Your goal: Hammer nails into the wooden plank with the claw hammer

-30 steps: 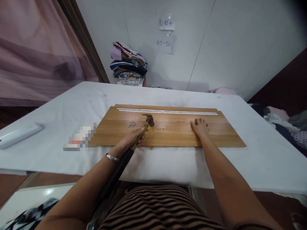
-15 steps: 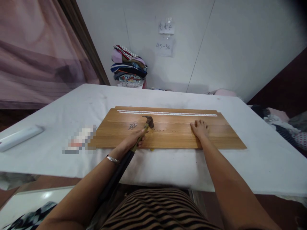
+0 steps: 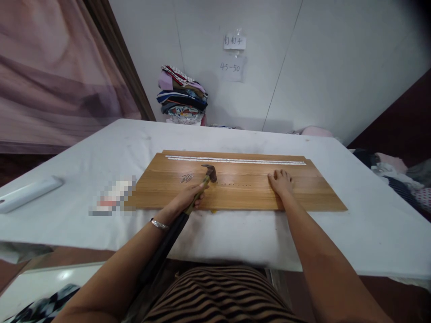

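Note:
My left hand [image 3: 189,196] is wrapped round the upper handle of a claw hammer [image 3: 211,173], close below its head. The hammer's long dark grip runs back along my forearm. Its head sits low at the left end of a row of small nail heads [image 3: 232,184] on a wooden board [image 3: 313,193]; whether it touches a nail is hidden. Just left of the head lies a small pile of loose nails [image 3: 186,178]. Farther right, my right hand [image 3: 282,181] rests on the board with its fingers apart, holding nothing.
Two white strips [image 3: 235,160] run along the board's far side. The board lies on a white-covered table [image 3: 235,233]. A white roll [image 3: 32,194] and a blurred-out item [image 3: 114,195] are on the left. Folded clothes [image 3: 183,96] stand stacked by the wall.
The view has shifted very slightly. The hammer head stays over the same spot, and both hands keep their places on the board.

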Demonstrator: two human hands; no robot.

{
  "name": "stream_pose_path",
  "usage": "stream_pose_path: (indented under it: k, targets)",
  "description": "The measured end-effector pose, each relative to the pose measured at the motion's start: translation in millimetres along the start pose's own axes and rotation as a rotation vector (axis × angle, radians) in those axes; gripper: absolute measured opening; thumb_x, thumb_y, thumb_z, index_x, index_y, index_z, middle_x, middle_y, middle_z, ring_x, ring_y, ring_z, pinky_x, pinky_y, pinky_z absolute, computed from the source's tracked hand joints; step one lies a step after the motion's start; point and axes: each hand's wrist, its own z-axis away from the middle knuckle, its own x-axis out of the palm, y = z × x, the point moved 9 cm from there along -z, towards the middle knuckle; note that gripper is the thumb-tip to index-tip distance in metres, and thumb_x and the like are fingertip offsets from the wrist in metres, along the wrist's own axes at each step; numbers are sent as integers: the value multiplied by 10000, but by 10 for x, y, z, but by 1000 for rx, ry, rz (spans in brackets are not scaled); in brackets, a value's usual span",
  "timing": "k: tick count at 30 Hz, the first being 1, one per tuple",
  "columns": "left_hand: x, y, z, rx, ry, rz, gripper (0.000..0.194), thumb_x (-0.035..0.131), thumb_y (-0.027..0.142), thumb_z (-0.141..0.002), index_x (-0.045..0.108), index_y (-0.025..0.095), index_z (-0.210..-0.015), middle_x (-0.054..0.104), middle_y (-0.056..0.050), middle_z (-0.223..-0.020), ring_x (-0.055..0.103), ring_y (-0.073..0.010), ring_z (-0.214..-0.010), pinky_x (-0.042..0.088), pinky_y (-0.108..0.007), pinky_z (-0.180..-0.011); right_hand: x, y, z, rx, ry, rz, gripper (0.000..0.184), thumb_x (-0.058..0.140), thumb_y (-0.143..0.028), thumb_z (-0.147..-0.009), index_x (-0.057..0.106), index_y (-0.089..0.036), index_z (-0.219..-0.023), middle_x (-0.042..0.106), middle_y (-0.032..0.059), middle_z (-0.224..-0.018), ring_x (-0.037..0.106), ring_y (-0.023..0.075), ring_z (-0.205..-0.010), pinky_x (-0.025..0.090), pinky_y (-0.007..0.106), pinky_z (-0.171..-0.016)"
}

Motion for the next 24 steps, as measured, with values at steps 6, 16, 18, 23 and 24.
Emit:
stream_pose_path:
  k: [6,16,18,23,24]
  targets:
    - [0,29,23,5,4,2,638,822,633,-822,619,141,-1174,500,77,-650,394,-68,-442,263,-208,-430,29,10,-21,-1,-10,8,563,312,-531,-1093,654,-218,-1411,526,167,-1615,407,329,-1511,312,554,-1224]
    - [19,12,25,-15,19,-17,639,828,636,-817,623,135,-1157,500,83,-634,392,-65,-436,260,-207,-426,33,22,-21,14,-24,10,585,305,-536,-1097,636,-211,-1453,479,166,-1674,367,329,-1560,297,548,-1241]
    - [14,9,26,-16,14,-13,631,820,633,-828,626,138,-1168,503,80,-640,396,-67,-437,261,-207,-426,28,18,-15,14,-23,14,589,299,-534,-1097,631,-204,-1455,483,168,-1669,371,327,-1556,298,546,-1242]
    - [-12,21,-1,-11,12,7,607,787,634,-859,627,156,-1198,513,74,-647,377,-66,-428,259,-208,-425,12,-4,-3,0,-15,11,583,300,-527,-1096,632,-198,-1445,529,173,-1622,410,335,-1524,310,550,-1233]
    - [-19,16,-8,-13,19,5,604,786,629,-861,628,154,-1200,514,73,-645,374,-67,-427,257,-209,-426,13,-4,-1,0,-15,8,580,302,-528,-1097,631,-199,-1443,526,173,-1624,409,336,-1524,307,552,-1235]
